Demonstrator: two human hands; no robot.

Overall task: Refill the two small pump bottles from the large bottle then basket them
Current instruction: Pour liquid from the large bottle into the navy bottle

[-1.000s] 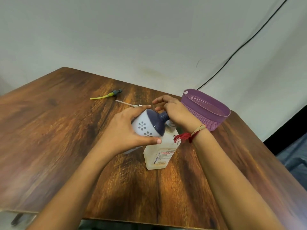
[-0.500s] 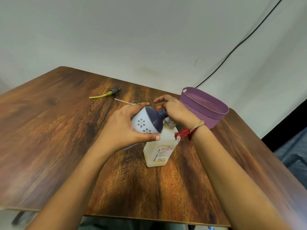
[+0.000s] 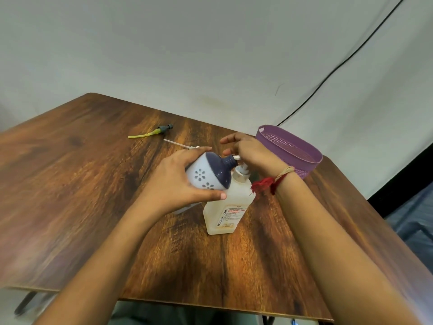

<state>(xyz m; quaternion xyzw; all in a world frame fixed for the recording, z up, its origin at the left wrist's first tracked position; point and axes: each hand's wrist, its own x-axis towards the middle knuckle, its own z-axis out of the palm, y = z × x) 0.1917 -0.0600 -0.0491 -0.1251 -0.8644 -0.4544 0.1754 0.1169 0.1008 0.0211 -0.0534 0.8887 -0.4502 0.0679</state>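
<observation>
2 hands are busy over the wooden table (image 3: 93, 184), so we go from the big things down. The purple basket (image 3: 290, 146) sits at the far right corner, near the right hand. The large bottle (image 3: 225, 214), translucent with a printed label, stands upright mid-table, its white mouth uncapped just below the action.

Above it we have 1 small pump bottle (image 3: 206, 174), white with flower cut-outs and a navy shoulder, tipped on its side with the neck pointing right. The left hand (image 3: 173, 181) wraps the body, fingers over the top and thumb clamped underneath. The right hand (image 3: 255, 152) is at the neck. Its thumb and lower fingers pinch a white fitting (image 3: 236, 157) that pokes out of the navy neck, and its index finger is lifted clear.

We read this as working the neck open before any pouring. To do it well, we want the left grip firm and the body quiet. Only the right hand should twist or pull, straight along the neck's line, so nothing jerks sideways into the uncapped large bottle just beneath. The small bottle should come upright before the pour.

Smallest now: a grey pump head with a yellow tube (image 3: 152, 132) lies far left, and a thin white dip tube (image 3: 175, 143) lies just behind the left hand. We cannot tell whether the pale shape under the left hand is the 2nd small bottle.
</observation>
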